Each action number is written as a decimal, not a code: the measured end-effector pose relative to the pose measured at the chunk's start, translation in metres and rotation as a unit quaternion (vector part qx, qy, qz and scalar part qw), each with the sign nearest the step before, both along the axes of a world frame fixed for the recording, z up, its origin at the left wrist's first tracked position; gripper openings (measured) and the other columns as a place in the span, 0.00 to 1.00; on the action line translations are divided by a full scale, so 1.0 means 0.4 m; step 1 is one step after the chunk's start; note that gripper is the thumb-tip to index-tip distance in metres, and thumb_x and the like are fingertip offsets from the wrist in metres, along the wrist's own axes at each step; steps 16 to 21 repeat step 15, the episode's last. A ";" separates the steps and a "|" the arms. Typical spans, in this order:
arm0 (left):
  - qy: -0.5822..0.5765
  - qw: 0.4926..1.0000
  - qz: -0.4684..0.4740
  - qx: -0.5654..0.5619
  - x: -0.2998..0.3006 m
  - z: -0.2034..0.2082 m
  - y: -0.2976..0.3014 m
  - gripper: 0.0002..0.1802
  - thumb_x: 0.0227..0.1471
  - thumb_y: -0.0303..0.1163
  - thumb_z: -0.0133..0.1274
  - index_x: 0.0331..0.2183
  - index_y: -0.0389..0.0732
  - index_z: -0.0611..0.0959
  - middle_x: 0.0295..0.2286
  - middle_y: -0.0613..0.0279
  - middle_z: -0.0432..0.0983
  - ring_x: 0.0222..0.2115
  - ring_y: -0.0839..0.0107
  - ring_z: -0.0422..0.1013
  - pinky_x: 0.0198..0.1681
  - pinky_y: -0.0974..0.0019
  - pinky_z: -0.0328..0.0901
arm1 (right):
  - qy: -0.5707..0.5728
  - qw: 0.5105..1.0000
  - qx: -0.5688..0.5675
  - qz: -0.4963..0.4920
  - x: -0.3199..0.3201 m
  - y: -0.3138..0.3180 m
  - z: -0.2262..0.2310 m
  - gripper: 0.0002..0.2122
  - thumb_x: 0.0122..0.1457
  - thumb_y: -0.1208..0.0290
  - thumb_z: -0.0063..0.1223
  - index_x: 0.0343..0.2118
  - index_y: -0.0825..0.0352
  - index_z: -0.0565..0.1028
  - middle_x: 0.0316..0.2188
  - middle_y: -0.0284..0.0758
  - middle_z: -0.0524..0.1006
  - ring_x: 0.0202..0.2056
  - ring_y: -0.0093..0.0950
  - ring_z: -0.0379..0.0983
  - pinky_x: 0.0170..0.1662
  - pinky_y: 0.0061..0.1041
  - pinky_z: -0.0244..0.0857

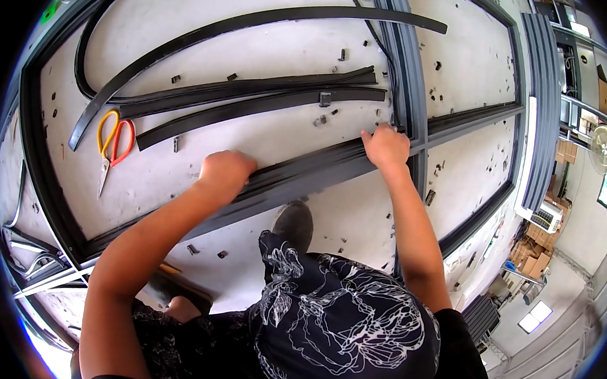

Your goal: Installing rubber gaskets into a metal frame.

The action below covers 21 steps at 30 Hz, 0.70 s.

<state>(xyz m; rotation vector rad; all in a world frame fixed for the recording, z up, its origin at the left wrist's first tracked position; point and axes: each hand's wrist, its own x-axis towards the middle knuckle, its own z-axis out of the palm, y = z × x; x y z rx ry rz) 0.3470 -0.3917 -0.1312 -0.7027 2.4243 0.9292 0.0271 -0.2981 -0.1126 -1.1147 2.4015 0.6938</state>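
Both hands are at a dark grey metal frame bar that runs across in front of me. My left hand is closed, its curled fingers over the bar's far edge. My right hand is also closed on the bar, close to where it meets a crossing grey upright; its thumb points left. A black strip lies along the bar's far side between my hands. The fingertips are hidden, so I cannot tell whether they pinch this strip. Scissors with one yellow and one red handle lie left of my left hand.
Long black strips lie beyond the bar, with shorter lengths nearer. Small dark clips are scattered over the pale floor. My shoe stands just on the near side of the bar. Grey profiles and cardboard boxes are at the right.
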 end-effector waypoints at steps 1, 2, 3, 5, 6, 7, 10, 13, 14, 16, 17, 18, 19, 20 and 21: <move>-0.011 1.000 -0.004 0.006 -0.004 0.000 -0.003 0.06 0.50 0.35 0.53 0.31 0.46 0.79 0.31 0.57 0.76 0.36 0.55 0.74 0.35 0.54 0.69 | 0.039 0.999 -0.014 0.027 0.003 0.013 -0.013 0.26 0.57 0.52 0.49 0.42 0.76 0.74 0.43 0.48 0.77 0.49 0.41 0.72 0.58 0.39 0.55; -0.010 1.000 -0.003 0.004 -0.008 0.001 -0.009 0.06 0.50 0.35 0.53 0.31 0.46 0.79 0.31 0.57 0.76 0.36 0.55 0.74 0.35 0.54 0.69 | 0.077 0.995 -0.027 0.054 0.003 0.017 -0.022 0.25 0.56 0.52 0.50 0.42 0.76 0.74 0.43 0.48 0.77 0.49 0.41 0.72 0.58 0.39 0.56; -0.011 1.000 -0.007 0.007 -0.009 0.005 -0.008 0.06 0.50 0.35 0.53 0.31 0.45 0.79 0.31 0.56 0.76 0.36 0.55 0.74 0.35 0.54 0.69 | 0.077 0.995 -0.026 0.053 0.007 0.013 -0.019 0.25 0.56 0.52 0.50 0.42 0.76 0.74 0.43 0.48 0.77 0.49 0.41 0.72 0.58 0.39 0.56; -0.013 1.000 -0.014 0.011 -0.010 0.007 -0.002 0.06 0.50 0.35 0.53 0.31 0.45 0.79 0.31 0.56 0.76 0.36 0.55 0.74 0.35 0.54 0.69 | 0.069 0.997 -0.016 0.004 0.008 0.000 -0.010 0.24 0.56 0.54 0.50 0.41 0.75 0.75 0.42 0.48 0.77 0.49 0.40 0.72 0.57 0.38 0.56; -0.008 1.000 -0.006 0.009 -0.011 0.003 -0.003 0.06 0.50 0.35 0.53 0.31 0.45 0.79 0.31 0.56 0.76 0.36 0.55 0.74 0.35 0.54 0.69 | 0.071 0.997 -0.017 0.001 0.003 -0.001 -0.012 0.24 0.56 0.54 0.50 0.41 0.75 0.75 0.42 0.48 0.77 0.49 0.40 0.72 0.57 0.38 0.56; -0.002 1.000 0.001 0.007 -0.012 0.000 -0.004 0.06 0.49 0.34 0.53 0.30 0.45 0.80 0.31 0.56 0.76 0.36 0.55 0.74 0.35 0.54 0.69 | 0.064 0.998 -0.027 -0.002 -0.003 0.000 -0.016 0.21 0.56 0.55 0.50 0.39 0.73 0.77 0.40 0.48 0.78 0.47 0.40 0.74 0.55 0.38 0.58; 0.008 1.000 0.003 0.009 -0.013 0.002 -0.007 0.06 0.49 0.35 0.54 0.29 0.44 0.80 0.30 0.56 0.76 0.36 0.55 0.74 0.35 0.54 0.69 | 0.060 0.996 -0.066 0.002 -0.026 0.009 -0.018 0.18 0.55 0.57 0.51 0.34 0.70 0.79 0.35 0.47 0.80 0.41 0.40 0.76 0.51 0.39 0.61; -0.008 1.000 0.006 0.008 -0.004 -0.003 -0.008 0.07 0.48 0.35 0.55 0.28 0.43 0.80 0.30 0.56 0.77 0.36 0.55 0.74 0.36 0.54 0.69 | 0.068 0.991 -0.098 0.052 -0.051 0.030 -0.022 0.15 0.54 0.57 0.52 0.30 0.67 0.80 0.30 0.45 0.80 0.36 0.40 0.77 0.47 0.39 0.63; 0.000 1.000 0.006 0.009 -0.007 -0.008 -0.012 0.07 0.48 0.36 0.55 0.29 0.44 0.80 0.30 0.56 0.77 0.36 0.54 0.74 0.36 0.54 0.69 | 0.073 0.989 -0.095 0.089 -0.064 0.039 -0.018 0.15 0.54 0.57 0.53 0.28 0.66 0.80 0.28 0.43 0.80 0.33 0.39 0.78 0.45 0.40 0.64; 0.002 1.000 0.006 0.015 -0.002 -0.011 -0.005 0.08 0.47 0.36 0.56 0.31 0.44 0.81 0.31 0.55 0.77 0.37 0.54 0.74 0.36 0.54 0.69 | 0.083 0.987 -0.088 0.105 -0.049 0.041 0.019 0.16 0.51 0.55 0.56 0.29 0.67 0.80 0.30 0.42 0.81 0.35 0.39 0.78 0.46 0.37 0.64; 0.002 1.000 0.006 0.015 -0.002 -0.011 -0.005 0.08 0.47 0.36 0.56 0.31 0.44 0.81 0.31 0.55 0.77 0.37 0.54 0.74 0.36 0.54 0.69 | 0.083 0.987 -0.088 0.105 -0.049 0.041 0.019 0.16 0.51 0.55 0.56 0.29 0.67 0.80 0.30 0.42 0.81 0.35 0.39 0.78 0.46 0.37 0.64; 0.002 1.000 0.006 0.015 -0.002 -0.011 -0.005 0.08 0.47 0.36 0.56 0.31 0.44 0.81 0.31 0.55 0.77 0.37 0.54 0.74 0.36 0.54 0.69 | 0.083 0.987 -0.088 0.105 -0.049 0.041 0.019 0.16 0.51 0.55 0.56 0.29 0.67 0.80 0.30 0.42 0.81 0.35 0.39 0.78 0.46 0.37 0.64; 0.002 1.000 0.006 0.015 -0.002 -0.011 -0.005 0.08 0.47 0.36 0.56 0.31 0.44 0.81 0.31 0.55 0.77 0.37 0.54 0.74 0.36 0.54 0.69 | 0.083 0.987 -0.088 0.105 -0.049 0.041 0.019 0.16 0.51 0.55 0.56 0.29 0.67 0.80 0.30 0.42 0.81 0.35 0.39 0.78 0.46 0.37 0.64; 0.002 1.000 0.006 0.015 -0.002 -0.011 -0.005 0.08 0.47 0.36 0.56 0.31 0.44 0.81 0.31 0.55 0.77 0.37 0.54 0.74 0.36 0.54 0.69 | 0.083 0.987 -0.088 0.105 -0.049 0.041 0.019 0.16 0.51 0.55 0.56 0.29 0.67 0.80 0.30 0.42 0.81 0.35 0.39 0.78 0.46 0.37 0.64; 0.002 1.000 0.006 0.015 -0.002 -0.011 -0.005 0.08 0.47 0.36 0.56 0.31 0.44 0.81 0.31 0.55 0.77 0.37 0.54 0.74 0.36 0.54 0.69 | 0.083 0.987 -0.088 0.105 -0.049 0.041 0.019 0.16 0.51 0.55 0.56 0.29 0.67 0.80 0.30 0.42 0.81 0.35 0.39 0.78 0.46 0.37 0.64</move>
